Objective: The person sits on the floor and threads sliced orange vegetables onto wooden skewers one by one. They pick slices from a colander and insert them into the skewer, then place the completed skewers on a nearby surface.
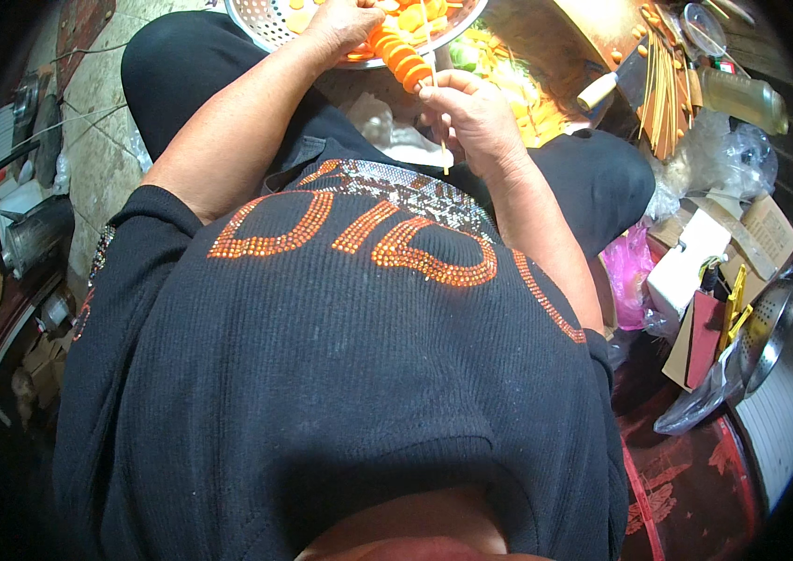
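Skewer: a thin wooden skewer (436, 110) stands nearly upright, just below the rim of the perforated metal bowl, with its lower end pointing down toward the person's lap.
Carrot slices: a stack of orange carrot slices (400, 56) sits threaded on the skewer's upper part, touching the bowl's near rim and tilting up to the left.
Right hand: the right hand (473, 117) is curled, thumb and fingers pinching the skewer just under the stack, on the near side of the bowl.
Left hand: the left hand (340, 23) rests over the bowl's near edge, fingers bent down onto the top end of the carrot stack; its exact grip is partly hidden.
Bowl: the perforated metal bowl (266, 23) lies at the top of the view and holds more loose carrot pieces.
Spare skewers: a bundle of bare wooden sticks (663, 89) lies well to the right of the bowl.
Knife: a cleaver with a pale handle (613, 82) lies between the bowl and the bundle.
Bottle: a clear plastic bottle (742, 96) lies beyond the sticks, farther right of the bowl.
Clutter: cardboard boxes (724, 248) and a pink plastic bag (628, 271) sit below and right of the bowl, by the person's right knee.
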The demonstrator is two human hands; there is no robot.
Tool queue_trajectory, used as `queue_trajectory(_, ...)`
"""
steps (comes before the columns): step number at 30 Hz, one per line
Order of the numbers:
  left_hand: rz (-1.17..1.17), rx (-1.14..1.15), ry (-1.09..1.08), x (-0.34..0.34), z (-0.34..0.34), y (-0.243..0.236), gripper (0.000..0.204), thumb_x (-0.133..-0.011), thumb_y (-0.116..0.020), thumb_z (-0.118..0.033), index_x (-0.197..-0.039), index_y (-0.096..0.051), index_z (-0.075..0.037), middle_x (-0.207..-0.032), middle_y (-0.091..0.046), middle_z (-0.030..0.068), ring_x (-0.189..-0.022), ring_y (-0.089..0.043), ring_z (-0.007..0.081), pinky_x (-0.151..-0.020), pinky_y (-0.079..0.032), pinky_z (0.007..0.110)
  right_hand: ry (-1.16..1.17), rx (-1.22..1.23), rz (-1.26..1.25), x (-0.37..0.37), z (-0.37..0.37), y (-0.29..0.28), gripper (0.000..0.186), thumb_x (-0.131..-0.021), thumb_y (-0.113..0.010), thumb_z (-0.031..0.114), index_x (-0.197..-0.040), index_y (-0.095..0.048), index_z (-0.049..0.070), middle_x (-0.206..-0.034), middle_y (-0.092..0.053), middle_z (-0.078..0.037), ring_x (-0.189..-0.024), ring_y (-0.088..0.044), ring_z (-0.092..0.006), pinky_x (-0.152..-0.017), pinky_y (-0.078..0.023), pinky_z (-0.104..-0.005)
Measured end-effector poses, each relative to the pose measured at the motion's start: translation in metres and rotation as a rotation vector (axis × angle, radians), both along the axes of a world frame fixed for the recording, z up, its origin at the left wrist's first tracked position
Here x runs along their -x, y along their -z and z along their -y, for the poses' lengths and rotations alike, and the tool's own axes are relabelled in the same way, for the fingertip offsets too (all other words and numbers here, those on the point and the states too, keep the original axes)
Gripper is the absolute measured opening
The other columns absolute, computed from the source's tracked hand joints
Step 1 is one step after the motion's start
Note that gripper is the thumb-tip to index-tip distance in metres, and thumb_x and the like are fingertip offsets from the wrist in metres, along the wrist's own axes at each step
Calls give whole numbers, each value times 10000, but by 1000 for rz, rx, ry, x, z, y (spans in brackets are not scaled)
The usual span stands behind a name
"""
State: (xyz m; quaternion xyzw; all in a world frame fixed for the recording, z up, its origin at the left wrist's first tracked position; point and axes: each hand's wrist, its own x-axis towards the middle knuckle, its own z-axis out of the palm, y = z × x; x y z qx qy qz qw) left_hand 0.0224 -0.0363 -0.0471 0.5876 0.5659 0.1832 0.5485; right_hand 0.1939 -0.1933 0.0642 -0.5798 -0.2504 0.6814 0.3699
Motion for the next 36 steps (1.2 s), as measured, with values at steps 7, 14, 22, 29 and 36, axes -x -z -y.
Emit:
queue_trajectory(7, 31, 1, -13, 2, 0, -3, 202, -830, -599, -184, -978, -624, -49, -846, -604, 15, -715, -553, 87, -587, -491, 227, 15, 61, 30, 0, 8, 0, 115, -799, -623, 137, -874, -611, 52, -649, -607, -23, -453, -496, -69, -408, -354, -204)
queue_trajectory(14, 17, -89, -26, -5, 6, -33, 221, -821, -586, -172, -982, -634, -26, -855, -634, 52, -721, -588, 122, -644, -503, 249, 75, 35, -30, 0, 15, 2, 115, -811, -630, 134, -889, -598, 55, -646, -599, -22, -460, -501, -73, -413, -369, -205)
queue_trajectory(22, -513, -375, 142, -4, -2, -18, 255, -790, -569, -234, -971, -664, -82, -911, -671, 145, -874, -639, 294, -798, -500, 355, 149, -60, -251, -2, 10, -26, 98, -833, -612, 114, -899, -586, 45, -647, -561, -2, -506, -541, -75, -421, -395, -182)
queue_trajectory(29, -428, -1120, 305, -14, 26, -22, 320, -809, -555, -255, -1087, -627, -113, -984, -664, 133, -950, -629, 307, -839, -490, 382, -127, -216, -331, 27, -19, -83, 222, -840, -569, 123, -999, -601, -29, -585, -474, -8, -425, -364, -67, -395, -281, -194)
queue_trajectory(36, -446, -519, 442, 0, 36, -31, 283, -798, -567, -256, -1030, -633, -106, -969, -664, 126, -928, -628, 305, -819, -488, 379, -699, -195, -380, 76, -43, -108, 219, -828, -613, 120, -1018, -649, 19, -602, -522, -7, -484, -477, -67, -425, -354, -195)
